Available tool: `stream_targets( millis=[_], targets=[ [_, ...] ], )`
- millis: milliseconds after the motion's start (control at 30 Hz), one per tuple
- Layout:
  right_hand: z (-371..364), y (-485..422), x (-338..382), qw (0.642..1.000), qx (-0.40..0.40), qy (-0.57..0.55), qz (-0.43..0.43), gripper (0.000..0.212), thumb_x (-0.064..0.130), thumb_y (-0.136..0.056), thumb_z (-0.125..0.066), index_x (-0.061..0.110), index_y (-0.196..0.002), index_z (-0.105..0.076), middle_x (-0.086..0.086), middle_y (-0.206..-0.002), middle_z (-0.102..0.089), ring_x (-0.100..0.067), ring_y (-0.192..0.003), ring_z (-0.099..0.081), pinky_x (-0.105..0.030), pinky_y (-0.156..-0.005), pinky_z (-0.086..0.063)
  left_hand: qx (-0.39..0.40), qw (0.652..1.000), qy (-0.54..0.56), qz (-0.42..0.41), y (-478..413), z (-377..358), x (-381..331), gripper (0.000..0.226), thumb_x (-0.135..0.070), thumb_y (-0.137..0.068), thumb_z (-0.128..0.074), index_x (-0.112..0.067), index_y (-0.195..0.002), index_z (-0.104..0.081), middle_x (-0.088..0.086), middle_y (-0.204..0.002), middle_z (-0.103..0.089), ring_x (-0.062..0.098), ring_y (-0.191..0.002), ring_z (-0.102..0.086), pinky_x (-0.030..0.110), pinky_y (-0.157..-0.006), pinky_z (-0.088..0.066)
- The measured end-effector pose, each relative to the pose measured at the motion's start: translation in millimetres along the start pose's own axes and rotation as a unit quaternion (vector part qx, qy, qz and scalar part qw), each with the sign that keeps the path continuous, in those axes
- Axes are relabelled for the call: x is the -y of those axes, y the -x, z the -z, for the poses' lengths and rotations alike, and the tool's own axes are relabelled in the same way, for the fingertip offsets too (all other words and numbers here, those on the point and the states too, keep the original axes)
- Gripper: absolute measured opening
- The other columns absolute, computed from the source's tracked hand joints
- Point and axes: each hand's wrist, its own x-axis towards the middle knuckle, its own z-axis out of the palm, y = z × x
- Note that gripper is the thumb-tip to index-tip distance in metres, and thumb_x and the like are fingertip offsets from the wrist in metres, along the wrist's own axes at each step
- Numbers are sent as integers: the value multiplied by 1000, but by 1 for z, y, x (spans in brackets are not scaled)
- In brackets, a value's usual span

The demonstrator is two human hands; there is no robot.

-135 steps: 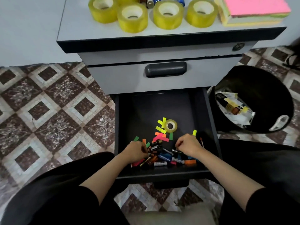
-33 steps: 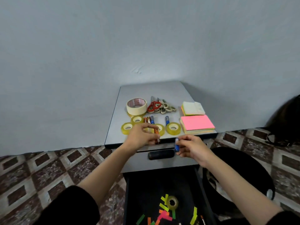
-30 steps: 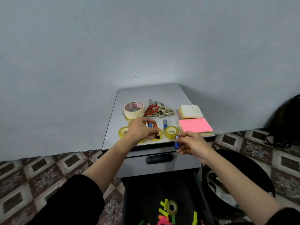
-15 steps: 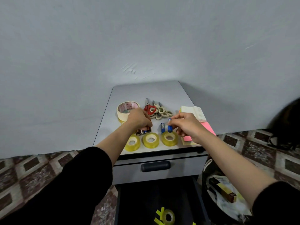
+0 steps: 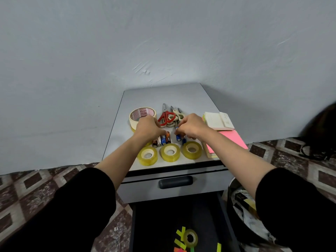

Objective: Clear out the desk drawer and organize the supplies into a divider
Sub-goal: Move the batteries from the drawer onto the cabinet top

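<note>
My left hand (image 5: 148, 128) curls over the far ends of a row of batteries (image 5: 162, 139) lying on the grey cabinet top (image 5: 163, 95). To its right, my right hand (image 5: 190, 126) pinches a blue battery (image 5: 178, 136) just above the top, and another blue battery (image 5: 184, 141) lies beside it. Below, the black drawer (image 5: 163, 215) stands open, holding a small yellow tape roll (image 5: 190, 238) and coloured paper flags (image 5: 179, 241).
Three yellow tape rolls (image 5: 170, 152) line the cabinet's front edge. Masking tape (image 5: 142, 113), scissors (image 5: 167, 117), a note pad (image 5: 218, 120) and pink sticky notes (image 5: 231, 140) lie behind and to the right. A black waste bin (image 5: 241, 206) stands right of the drawer.
Both hands rose from the drawer with batteries and came down onto the cabinet top. The left hand's batteries now lie in a row, and the right hand has lowered its blue battery.
</note>
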Motion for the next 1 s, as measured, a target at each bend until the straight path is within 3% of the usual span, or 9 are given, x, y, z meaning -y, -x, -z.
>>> stream_targets(
  millis=[167, 267, 433, 533, 600, 700, 833, 933, 1000],
  targets=[
    [-14, -12, 9, 997, -10, 79, 7, 23, 14, -81, -67, 3, -100, -67, -8, -89, -64, -16, -69, -55, -24, -56, -44, -28, 998, 47, -7, 14, 8, 9, 23, -12, -82, -67, -4, -102, -67, 9, -88, -65, 18, -68, -62, 28, -70, -55],
    [-21, -13, 10, 991, -28, 129, -5, 12, 13, -84, -63, 4, -92, -61, -6, -89, -57, -20, -77, -54, -27, -64, -43, -25, 998, 53, -19, 23, 8, 14, 25, -15, -82, -68, -6, -105, -67, 8, -93, -65, 15, -71, -60, 24, -70, -52],
    [-23, -6, 14, 990, -63, 126, -16, 18, 9, -89, -55, 1, -104, -59, -8, -91, -53, -20, -79, -51, -26, -68, -45, -3, 995, 96, -5, 33, 6, 22, 18, -15, -83, -66, -7, -100, -68, 10, -81, -68, 9, -52, -57, 27, -67, -54],
    [-21, 1, 16, 989, -71, 131, -16, 13, 9, -87, -58, 4, -98, -60, -7, -88, -54, -19, -77, -52, -22, -55, -40, 5, 993, 115, -1, 41, 8, 21, 14, -14, -86, -64, -9, -99, -66, 9, -82, -67, 5, -47, -54, 14, -48, -48],
    [-20, 5, 14, 989, -83, 119, -5, 8, 8, -84, -60, 5, -90, -64, -7, -89, -60, -18, -78, -54, -23, -50, -37, 7, 991, 132, -5, 51, 10, 20, 13, -14, -87, -63, -9, -98, -65, 8, -80, -67, 6, -47, -54, 13, -44, -46],
    [-21, 19, 14, 991, -115, 58, 33, 12, 4, -82, -62, -1, -87, -72, -8, -89, -71, -19, -82, -63, -30, -62, -50, -4, 984, 172, -35, 70, 11, 20, 8, -18, -87, -65, -10, -88, -65, 1, -65, -63, 4, -44, -53, 14, -49, -46],
    [-29, 71, 3, 993, -83, -51, 73, 14, 1, -77, -67, 9, -65, -68, 5, -63, -61, -4, -60, -54, -17, -55, -44, 43, 970, 236, -48, 110, -6, 27, 12, -14, -87, -64, -12, -76, -61, 1, -56, -59, 0, -36, -49, 12, -43, -41],
    [-49, 106, -30, 995, -44, -73, 44, 26, 0, -76, -67, 16, -56, -64, 11, -56, -58, 4, -45, -51, -7, -44, -38, 80, 963, 255, -33, 140, -32, 54, 16, -12, -86, -65, -14, -71, -61, 2, -56, -59, 2, -37, -50, 10, -42, -37],
    [-68, 125, -59, 997, -16, -71, 13, 34, 0, -77, -67, 22, -51, -61, 13, -47, -56, 2, -42, -49, -9, -43, -36, 96, 961, 259, -5, 159, -51, 78, 16, -13, -86, -66, -13, -71, -62, 1, -57, -60, 3, -39, -51, 10, -44, -37]
  ],
)
